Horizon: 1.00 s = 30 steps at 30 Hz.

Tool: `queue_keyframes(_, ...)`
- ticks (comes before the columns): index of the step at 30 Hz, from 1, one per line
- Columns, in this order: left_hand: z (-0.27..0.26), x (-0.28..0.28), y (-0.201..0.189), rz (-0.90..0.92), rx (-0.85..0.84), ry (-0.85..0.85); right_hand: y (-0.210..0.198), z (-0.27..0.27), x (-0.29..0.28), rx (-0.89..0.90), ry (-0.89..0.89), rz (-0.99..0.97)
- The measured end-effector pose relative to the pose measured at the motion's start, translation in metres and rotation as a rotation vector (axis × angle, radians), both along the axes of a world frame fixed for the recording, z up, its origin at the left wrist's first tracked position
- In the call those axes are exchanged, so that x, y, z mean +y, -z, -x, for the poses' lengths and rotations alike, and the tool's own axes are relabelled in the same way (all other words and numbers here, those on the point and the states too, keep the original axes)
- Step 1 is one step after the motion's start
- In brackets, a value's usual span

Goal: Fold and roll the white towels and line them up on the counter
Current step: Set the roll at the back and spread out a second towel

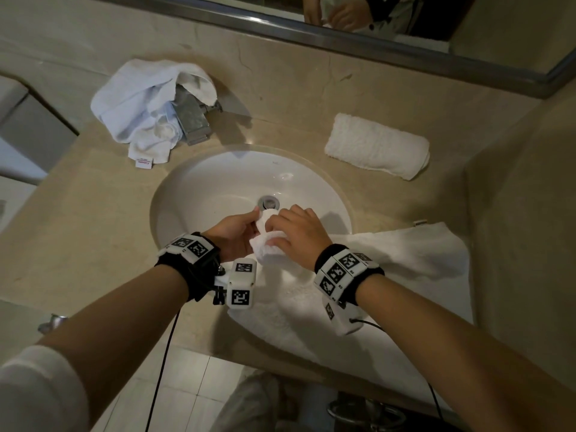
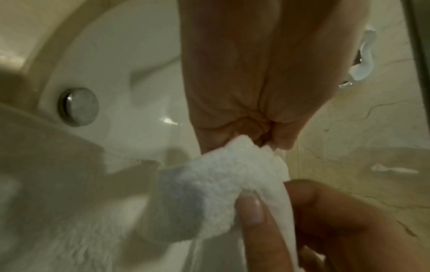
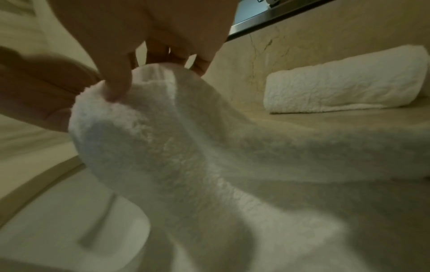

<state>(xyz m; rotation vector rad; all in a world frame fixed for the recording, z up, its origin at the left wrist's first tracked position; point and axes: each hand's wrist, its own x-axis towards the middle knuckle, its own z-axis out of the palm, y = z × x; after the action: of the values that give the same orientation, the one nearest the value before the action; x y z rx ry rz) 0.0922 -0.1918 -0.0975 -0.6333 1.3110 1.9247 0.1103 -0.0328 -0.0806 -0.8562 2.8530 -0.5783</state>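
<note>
A white towel lies spread over the sink's front rim and the counter to the right. Its left end is lifted above the basin and bunched. My left hand pinches that end from the left, thumb on top. From the right, my right hand grips the same bunched end with curled fingers. A finished rolled towel rests on the counter behind, right of the basin. A third, crumpled towel is draped over the faucet.
The round white sink with a metal drain lies directly under my hands. The chrome faucet stands at the back left, half covered. A mirror frame runs along the back wall. The counter ends at a side wall on the right.
</note>
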Motion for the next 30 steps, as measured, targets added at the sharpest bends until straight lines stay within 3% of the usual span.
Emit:
queue_keyframes(2,0.000,0.000,0.001,-0.020,0.005,0.006,0.004,0.000,-0.004,-0.047,0.033,0.102)
queue_keyframes(6,0.000,-0.002,0.001,0.014,0.054,0.008,-0.001,0.005,-0.003,-0.308,0.231,0.359)
queue_keyframes(11,0.000,-0.006,-0.002,-0.024,0.118,0.032,-0.013,0.016,0.000,-0.421,0.341,0.562)
queue_keyframes(18,-0.002,0.003,-0.011,-0.069,0.205,0.129,-0.005,0.018,-0.003,-0.416,0.410,0.552)
queue_keyframes(30,-0.002,0.004,-0.017,-0.043,0.204,0.232,-0.004,0.025,-0.001,-0.412,0.518,0.515)
